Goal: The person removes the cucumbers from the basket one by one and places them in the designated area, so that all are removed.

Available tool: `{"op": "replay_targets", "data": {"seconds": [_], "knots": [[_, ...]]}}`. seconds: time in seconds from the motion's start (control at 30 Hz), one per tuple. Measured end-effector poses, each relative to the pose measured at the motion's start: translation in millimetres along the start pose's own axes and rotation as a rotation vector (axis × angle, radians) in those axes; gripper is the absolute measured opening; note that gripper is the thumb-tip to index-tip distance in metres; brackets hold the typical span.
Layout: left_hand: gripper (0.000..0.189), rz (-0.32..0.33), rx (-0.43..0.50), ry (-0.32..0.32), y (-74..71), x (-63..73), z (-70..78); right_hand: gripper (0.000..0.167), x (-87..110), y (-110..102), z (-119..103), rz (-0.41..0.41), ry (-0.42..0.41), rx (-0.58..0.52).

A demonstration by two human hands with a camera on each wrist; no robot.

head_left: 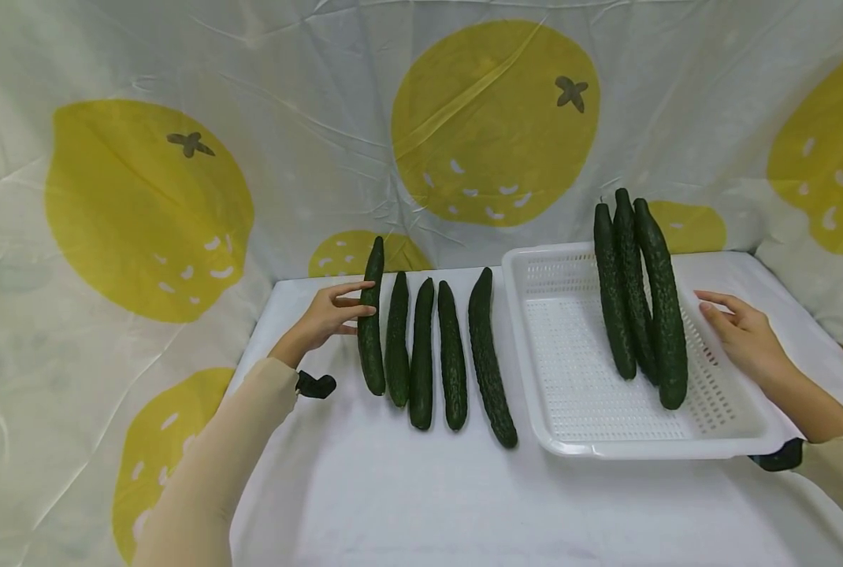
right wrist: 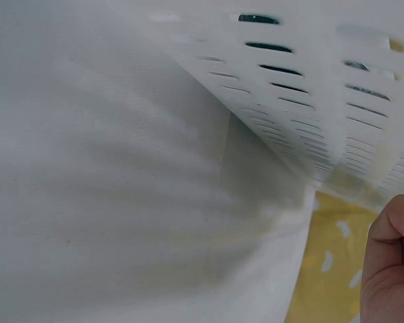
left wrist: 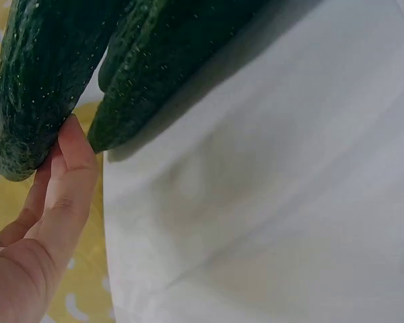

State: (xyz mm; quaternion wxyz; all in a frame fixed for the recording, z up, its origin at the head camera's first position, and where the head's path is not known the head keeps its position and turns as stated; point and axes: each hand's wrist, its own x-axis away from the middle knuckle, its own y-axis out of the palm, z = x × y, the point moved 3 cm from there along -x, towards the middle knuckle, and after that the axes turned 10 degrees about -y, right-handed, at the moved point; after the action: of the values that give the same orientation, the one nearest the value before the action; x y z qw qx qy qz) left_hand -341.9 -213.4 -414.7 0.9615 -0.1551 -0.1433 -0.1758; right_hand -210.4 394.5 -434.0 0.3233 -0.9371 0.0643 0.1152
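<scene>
On the left, my left hand (head_left: 328,313) holds a dark green cucumber (head_left: 371,331), its thumb and fingers around the upper half. That cucumber (left wrist: 47,81) fills the upper left of the left wrist view, with fingertips on both sides. It is the leftmost of a row, and its far end reaches higher than the others. A second cucumber (head_left: 397,346) lies close on its right. My right hand (head_left: 742,335) is at the right side of a white perforated basket (head_left: 556,442), fingers extended along the rim. In the right wrist view, part of this hand (right wrist: 390,259) shows beside the basket wall.
More cucumbers lie side by side on the white cloth (head_left: 393,496): one (head_left: 422,362), another (head_left: 453,362) and a longer one (head_left: 492,362) near the basket. Three cucumbers (head_left: 662,315) lean in the basket, tips above its far rim. A lemon-print curtain (head_left: 308,142) hangs behind.
</scene>
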Motion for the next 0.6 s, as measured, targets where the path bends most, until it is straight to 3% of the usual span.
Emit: {"op": "replay_targets", "data": {"seconds": [0.27,0.6], "knots": [[0.056,-0.009,-0.016,-0.014,-4.7,-2.3,-12.1,0.047,-1.3,0,0,0.002,-0.002,0.026],[0.055,-0.025,-0.062,-0.032,-6.4,-7.5,-24.4,0.043,-0.7,1,0,0.009,-0.010,-0.034]]}}
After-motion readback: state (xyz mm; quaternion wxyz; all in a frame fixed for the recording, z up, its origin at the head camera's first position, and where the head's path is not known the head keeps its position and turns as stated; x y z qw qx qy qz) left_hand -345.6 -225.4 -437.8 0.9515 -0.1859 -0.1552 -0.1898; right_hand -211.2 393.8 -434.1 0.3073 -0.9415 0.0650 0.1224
